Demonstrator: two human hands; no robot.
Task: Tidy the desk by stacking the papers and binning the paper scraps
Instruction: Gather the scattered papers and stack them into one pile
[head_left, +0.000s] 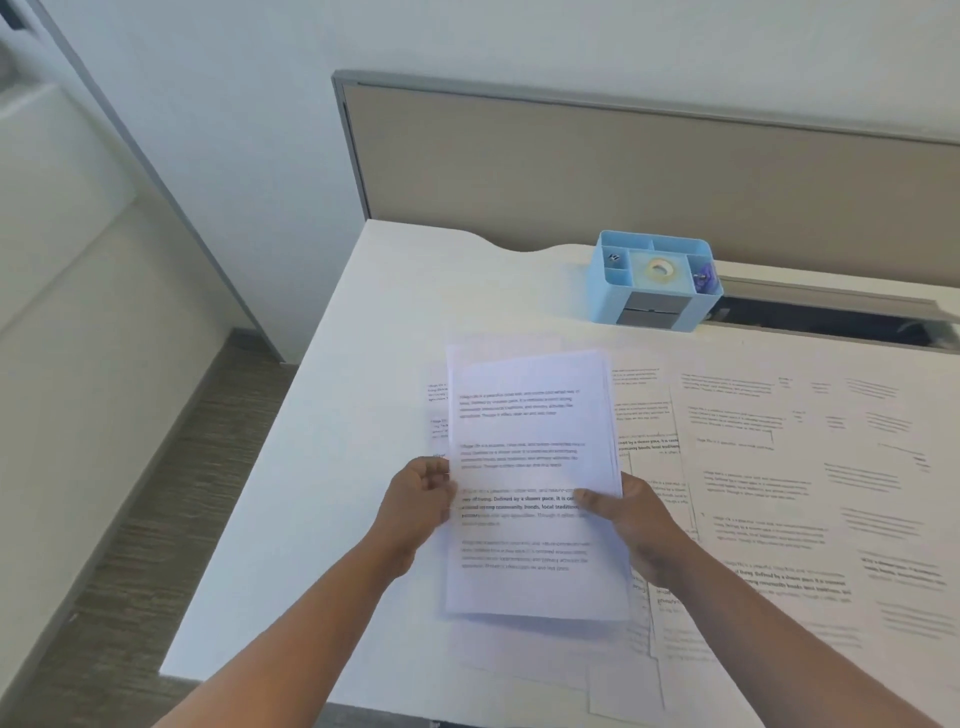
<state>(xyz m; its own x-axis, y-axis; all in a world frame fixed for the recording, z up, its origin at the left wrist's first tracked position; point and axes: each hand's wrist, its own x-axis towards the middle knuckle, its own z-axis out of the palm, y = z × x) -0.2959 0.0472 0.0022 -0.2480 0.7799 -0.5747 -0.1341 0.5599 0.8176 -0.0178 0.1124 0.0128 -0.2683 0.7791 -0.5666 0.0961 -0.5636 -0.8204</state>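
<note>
**Both hands gripping a sheaf above the desk**

A white desk (332, 415) is filling the middle and right of the frame, with loose sheets (779, 493) lying spread across its right half. A sheaf (530, 467) is being held at frame centre, its long axis running bottom to top, text upright, top edge pointing toward the blue organiser (652, 280) at upper centre. The left hand (418, 501) is pinching the sheaf's left edge; the right hand (631, 514) is clasping its right edge, thumb on top.
</note>
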